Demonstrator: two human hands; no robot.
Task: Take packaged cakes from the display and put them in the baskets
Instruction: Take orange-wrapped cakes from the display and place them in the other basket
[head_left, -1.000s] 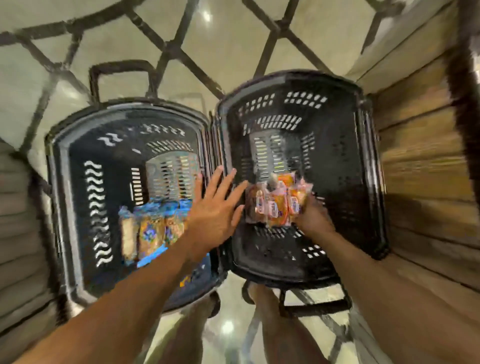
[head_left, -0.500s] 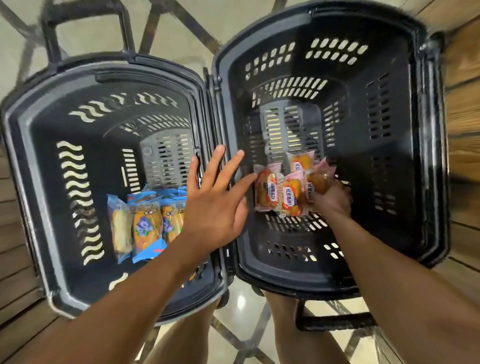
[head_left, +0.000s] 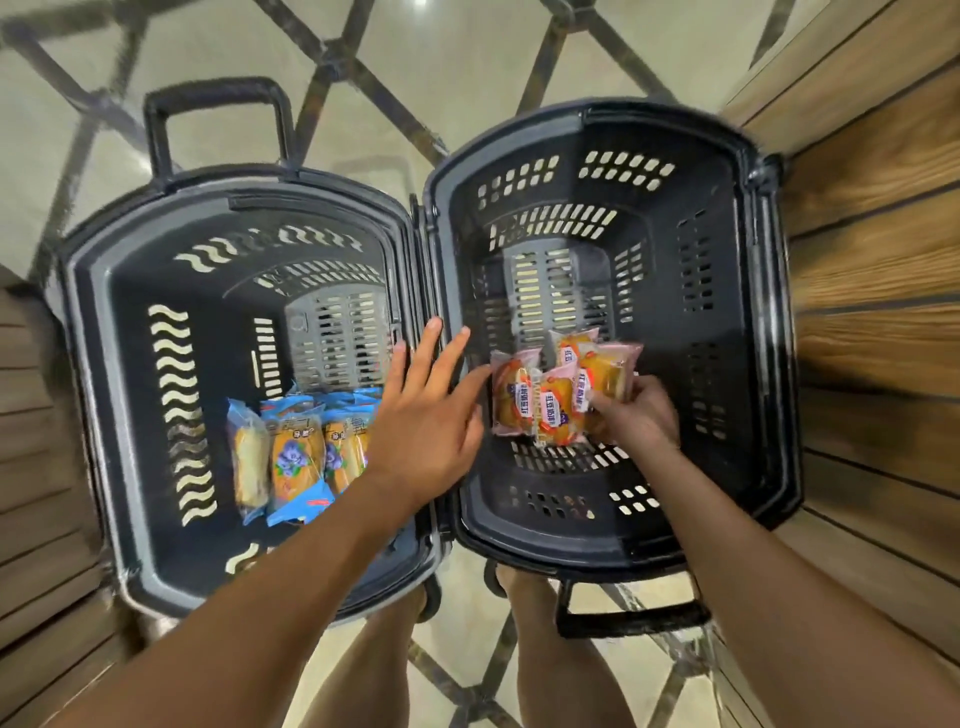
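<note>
— Right hand (head_left: 636, 421) first: what is it doing?

— Its fingers are curled round a fan of pink-wrapped cakes (head_left: 540, 400), pinching them at the end nearest the person. The bunch sits low inside the right basket (head_left: 769, 322), about midway between its near and far edges. I cannot tell whether the packs rest on the basket's bottom.

— How do they lie?

— Side by side, long axes running from the near edge toward the far edge and splaying out a little at the far ends.

— And the left hand (head_left: 426, 421)?

— Open, fingers straight and spread, holding nothing. It hangs over the two rims where the baskets meet, pointing across toward the pink bunch. Its forefinger tip is right at the edge of the leftmost pack, touching or just short of it; I cannot say which.

— So which hand decides the next move?

— I judge the right, since it alone has them: loosen the fingers and the packs settle where they are. The left can only steady that side.

— The other basket?

— Blue-wrapped cakes (head_left: 291, 457) already lie in the left basket (head_left: 83, 322), toward its near edge, partly under the left wrist.
</note>
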